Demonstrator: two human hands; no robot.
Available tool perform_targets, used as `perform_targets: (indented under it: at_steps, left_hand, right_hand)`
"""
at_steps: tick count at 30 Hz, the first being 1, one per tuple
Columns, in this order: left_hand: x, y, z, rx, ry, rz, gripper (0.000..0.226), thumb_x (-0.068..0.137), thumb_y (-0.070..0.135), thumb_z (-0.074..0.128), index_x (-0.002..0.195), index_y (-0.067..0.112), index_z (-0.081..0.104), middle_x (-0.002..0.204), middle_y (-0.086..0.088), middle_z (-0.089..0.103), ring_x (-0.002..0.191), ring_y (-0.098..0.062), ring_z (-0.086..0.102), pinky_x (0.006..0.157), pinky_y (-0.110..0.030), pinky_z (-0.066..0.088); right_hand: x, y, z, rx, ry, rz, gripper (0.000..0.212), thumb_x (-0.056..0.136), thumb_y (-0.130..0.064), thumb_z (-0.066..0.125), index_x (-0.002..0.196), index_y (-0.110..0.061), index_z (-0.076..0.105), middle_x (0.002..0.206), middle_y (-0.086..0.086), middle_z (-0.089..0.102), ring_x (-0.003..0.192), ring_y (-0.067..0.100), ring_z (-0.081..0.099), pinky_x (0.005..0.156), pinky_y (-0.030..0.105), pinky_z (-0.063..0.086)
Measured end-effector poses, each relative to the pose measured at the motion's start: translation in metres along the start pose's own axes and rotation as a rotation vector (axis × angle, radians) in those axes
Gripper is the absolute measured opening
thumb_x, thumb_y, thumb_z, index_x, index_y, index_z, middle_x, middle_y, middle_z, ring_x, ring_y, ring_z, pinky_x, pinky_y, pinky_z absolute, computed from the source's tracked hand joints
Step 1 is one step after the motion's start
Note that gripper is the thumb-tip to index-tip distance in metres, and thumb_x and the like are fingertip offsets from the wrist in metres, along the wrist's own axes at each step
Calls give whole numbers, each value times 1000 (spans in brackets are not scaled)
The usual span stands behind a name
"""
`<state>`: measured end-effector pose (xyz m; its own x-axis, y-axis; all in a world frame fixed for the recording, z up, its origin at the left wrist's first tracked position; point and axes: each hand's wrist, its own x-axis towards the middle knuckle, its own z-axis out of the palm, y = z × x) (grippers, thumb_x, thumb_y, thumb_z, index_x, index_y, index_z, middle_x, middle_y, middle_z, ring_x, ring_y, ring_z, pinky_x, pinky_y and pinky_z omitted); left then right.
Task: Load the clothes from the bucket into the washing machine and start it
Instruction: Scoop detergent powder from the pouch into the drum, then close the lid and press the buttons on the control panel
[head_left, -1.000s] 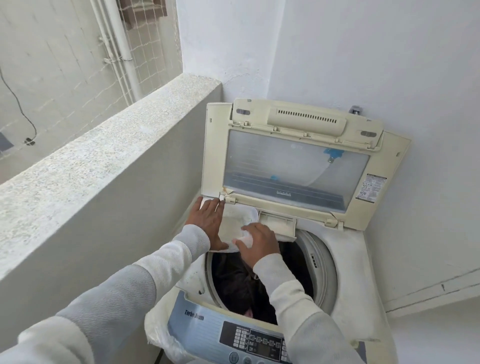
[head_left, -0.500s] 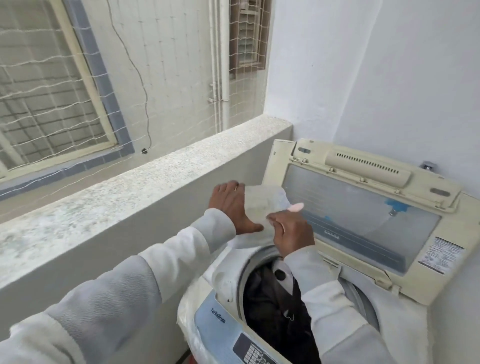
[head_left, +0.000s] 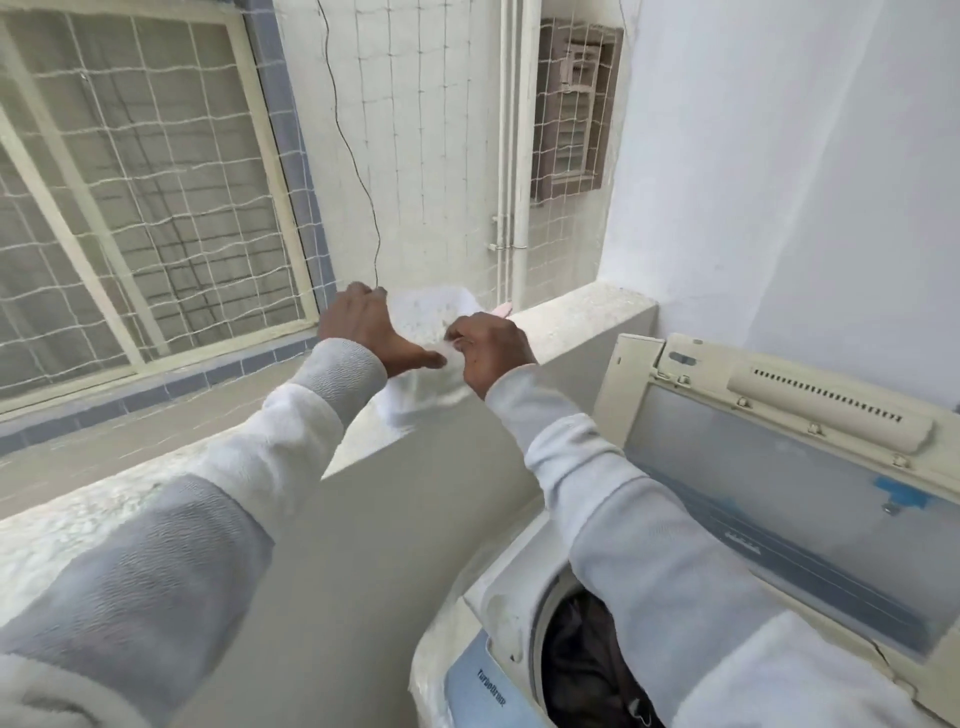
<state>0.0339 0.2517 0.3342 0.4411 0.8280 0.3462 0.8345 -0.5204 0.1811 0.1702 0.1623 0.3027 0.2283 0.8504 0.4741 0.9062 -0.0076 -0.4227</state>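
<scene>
Two hands hold a whitish plastic bag (head_left: 428, 312) between them, over a speckled ledge (head_left: 571, 314). The left hand (head_left: 363, 332) grips its left edge, fingers curled; the right hand (head_left: 491, 351) pinches its right edge. Well below the right hand, dark clothes (head_left: 582, 670) lie inside the open washing machine (head_left: 498, 608). Loading looks done; this seems a detergent step. Next probably calls for putting the bag aside, closing the lid (head_left: 779, 493), pressing start. Bag contents are blurred, the control panel (head_left: 483, 691) is cut off, the bucket is out of view

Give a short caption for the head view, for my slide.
Left hand and right hand hold a white pouch near the ledge, beside the open washing machine with dark clothes.
</scene>
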Motion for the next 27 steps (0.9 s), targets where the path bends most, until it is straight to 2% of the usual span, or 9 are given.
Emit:
perform_targets:
  at_steps: [3,5,8,12,17,19,23,25,27]
  left_hand:
    - [9,-19,2,12,-41,-65,87,47,77,75,103,12,63,106,-10,56,102,-28,56,86,-38,49]
    - [16,-32,4,15,-84,-104,85,49,80,72,99,11,63,102,-8,55,99,-27,56,83,-39,51]
    - [31,-46,8,8,-149,-118,89,51,81,71,105,11,61,112,-8,55,101,-28,56,83,-38,50]
    - [45,-59,15,-13,-185,-76,106,45,83,71,125,15,57,122,-9,59,106,-32,58,80,-37,49]
    - [51,-60,22,-53,-200,-71,135,12,96,53,119,15,61,102,-16,66,81,-34,58,70,-36,49]
    - [52,-58,21,-95,-194,-72,138,5,95,54,112,8,61,102,-19,65,87,-37,59,77,-43,52]
    - [49,-42,21,-59,104,207,125,36,89,69,131,12,47,129,-18,55,118,-39,51,100,-54,43]
    - [29,-17,30,-127,312,433,100,52,81,61,129,18,48,129,-10,55,119,-33,51,102,-48,41]
    - [-3,21,52,-202,348,639,90,58,71,58,129,17,50,129,-8,55,120,-32,51,100,-46,39]
  right_hand:
    - [13,-10,19,6,-15,-25,33,91,0,52,121,-6,65,125,13,63,120,29,55,97,38,42]
    - [12,-13,33,-56,-23,-61,46,91,-2,51,136,-9,53,143,12,48,137,28,38,105,40,37]
    - [0,-11,52,-218,-146,-9,79,88,-4,49,154,-28,14,163,0,4,149,28,6,106,41,34]
    - [-10,-12,61,-119,-251,61,99,83,4,46,151,-40,-10,158,-14,-26,150,27,-1,109,46,35]
    - [-8,-11,59,-48,-207,68,98,80,1,51,153,-39,-1,158,-17,-19,143,24,17,102,46,42]
    - [-13,-9,54,50,-177,83,91,82,-3,55,154,-36,8,161,-14,-8,143,20,21,103,45,42]
    - [-42,7,38,241,16,167,76,83,-7,63,151,-18,29,160,6,19,140,26,35,107,40,39]
    - [-68,24,32,241,73,206,74,83,-8,67,148,-12,34,157,11,28,142,26,31,111,39,34]
    - [-100,49,27,154,105,248,73,82,-12,69,147,-9,36,154,14,33,143,26,30,112,43,32]
